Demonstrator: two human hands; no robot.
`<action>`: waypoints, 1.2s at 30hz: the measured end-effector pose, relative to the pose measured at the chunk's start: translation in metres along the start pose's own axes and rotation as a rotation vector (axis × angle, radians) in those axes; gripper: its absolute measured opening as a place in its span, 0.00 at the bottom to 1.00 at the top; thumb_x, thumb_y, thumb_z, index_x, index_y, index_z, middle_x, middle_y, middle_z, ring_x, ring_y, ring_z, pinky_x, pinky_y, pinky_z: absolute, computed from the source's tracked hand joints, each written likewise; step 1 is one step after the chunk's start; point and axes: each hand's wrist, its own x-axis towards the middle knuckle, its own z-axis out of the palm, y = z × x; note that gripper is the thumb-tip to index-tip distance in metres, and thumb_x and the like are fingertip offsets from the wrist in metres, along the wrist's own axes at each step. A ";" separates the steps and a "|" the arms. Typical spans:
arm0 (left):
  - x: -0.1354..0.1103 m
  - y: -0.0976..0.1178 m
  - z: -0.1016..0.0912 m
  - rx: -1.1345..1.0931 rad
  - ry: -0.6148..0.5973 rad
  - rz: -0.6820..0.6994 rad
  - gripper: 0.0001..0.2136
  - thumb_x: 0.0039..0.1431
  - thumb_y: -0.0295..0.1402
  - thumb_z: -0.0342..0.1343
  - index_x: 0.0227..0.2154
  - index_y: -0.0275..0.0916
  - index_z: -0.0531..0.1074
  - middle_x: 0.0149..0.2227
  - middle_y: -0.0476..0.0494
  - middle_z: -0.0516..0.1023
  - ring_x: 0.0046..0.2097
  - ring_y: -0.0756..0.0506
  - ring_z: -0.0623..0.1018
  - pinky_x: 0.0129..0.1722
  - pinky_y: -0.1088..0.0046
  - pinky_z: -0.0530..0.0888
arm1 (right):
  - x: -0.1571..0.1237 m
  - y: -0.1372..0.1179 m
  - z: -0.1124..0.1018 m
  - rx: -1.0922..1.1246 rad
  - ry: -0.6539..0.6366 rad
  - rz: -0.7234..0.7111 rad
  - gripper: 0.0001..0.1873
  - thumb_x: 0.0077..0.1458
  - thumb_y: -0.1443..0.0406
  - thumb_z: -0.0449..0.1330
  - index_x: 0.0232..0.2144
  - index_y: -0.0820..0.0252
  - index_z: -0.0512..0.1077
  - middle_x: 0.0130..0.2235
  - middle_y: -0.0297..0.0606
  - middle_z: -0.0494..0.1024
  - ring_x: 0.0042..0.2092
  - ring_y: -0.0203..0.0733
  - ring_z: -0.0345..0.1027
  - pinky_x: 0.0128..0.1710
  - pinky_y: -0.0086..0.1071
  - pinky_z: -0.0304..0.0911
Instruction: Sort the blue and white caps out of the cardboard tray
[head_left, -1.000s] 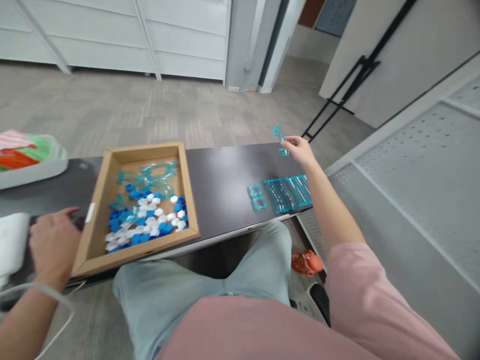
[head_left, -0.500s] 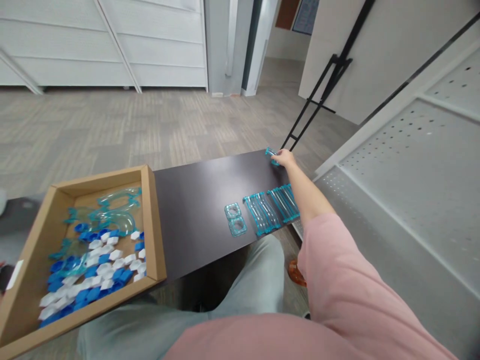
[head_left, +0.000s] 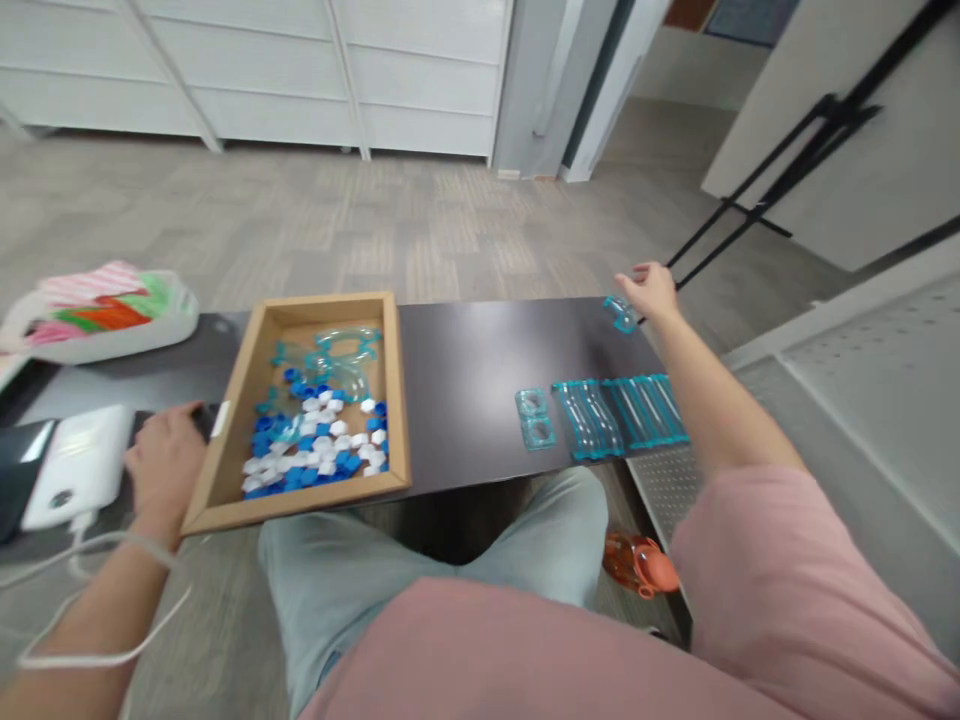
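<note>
My right hand is over the far right corner of the dark table, its fingers apart and holding nothing. Just below its fingertips lies a small clear teal plastic piece. My left hand rests on the table against the left side of a cardboard box, beside a small black object; its fingers are blurred. Nearer the front edge lie two square teal pieces with round holes, a row of wavy teal tubes and a row of straight teal tubes.
Inside the box are blue and white hexagonal pieces and curved clear tubes. On the left are a white power bank with a cable across my forearm, and a white basket of colourful items. An orange bottle is below.
My right hand has let go of the small teal piece and lifted slightly off it. The view has swung left, bringing my left hand, the power bank and the basket into sight.
</note>
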 end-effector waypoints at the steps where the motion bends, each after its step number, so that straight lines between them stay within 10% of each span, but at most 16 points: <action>1: -0.003 0.001 0.002 -0.089 0.070 -0.043 0.32 0.84 0.30 0.32 0.78 0.24 0.70 0.73 0.13 0.74 0.73 0.23 0.76 0.70 0.39 0.78 | 0.002 -0.021 0.001 0.047 -0.005 -0.043 0.23 0.68 0.55 0.70 0.59 0.63 0.82 0.56 0.60 0.87 0.60 0.61 0.82 0.69 0.60 0.74; 5: 0.000 0.003 0.002 -0.211 0.057 -0.026 0.27 0.85 0.30 0.41 0.77 0.21 0.69 0.75 0.13 0.72 0.75 0.23 0.73 0.75 0.41 0.72 | -0.023 -0.134 0.015 0.210 -0.204 -0.376 0.21 0.68 0.56 0.72 0.57 0.59 0.85 0.51 0.52 0.89 0.47 0.54 0.84 0.58 0.53 0.79; 9: 0.000 -0.001 0.006 -0.258 0.085 0.018 0.26 0.86 0.32 0.47 0.78 0.23 0.67 0.76 0.14 0.70 0.76 0.24 0.71 0.76 0.42 0.70 | -0.112 -0.259 0.042 0.254 -0.480 -0.800 0.17 0.69 0.57 0.73 0.55 0.58 0.86 0.46 0.44 0.90 0.44 0.51 0.83 0.53 0.46 0.78; 15: -0.004 -0.003 0.010 -0.320 0.115 0.051 0.27 0.85 0.37 0.50 0.76 0.26 0.68 0.76 0.15 0.70 0.75 0.22 0.70 0.74 0.40 0.68 | -0.231 -0.379 0.097 -0.128 -0.697 -1.155 0.17 0.72 0.67 0.67 0.59 0.59 0.85 0.63 0.53 0.89 0.63 0.62 0.84 0.64 0.48 0.72; 28: -0.006 -0.003 -0.001 -0.353 0.056 0.067 0.35 0.83 0.48 0.49 0.81 0.30 0.69 0.78 0.17 0.68 0.77 0.21 0.68 0.76 0.40 0.67 | -0.240 -0.378 0.136 -0.149 -0.757 -1.103 0.16 0.72 0.61 0.75 0.57 0.59 0.85 0.63 0.55 0.90 0.69 0.69 0.81 0.71 0.56 0.73; 36: -0.008 -0.001 -0.004 -0.329 0.065 0.051 0.33 0.83 0.46 0.48 0.80 0.32 0.71 0.77 0.17 0.69 0.78 0.20 0.69 0.77 0.40 0.69 | -0.232 -0.375 0.149 0.509 -0.821 -0.591 0.04 0.78 0.64 0.61 0.49 0.53 0.76 0.45 0.37 0.90 0.50 0.47 0.86 0.59 0.42 0.79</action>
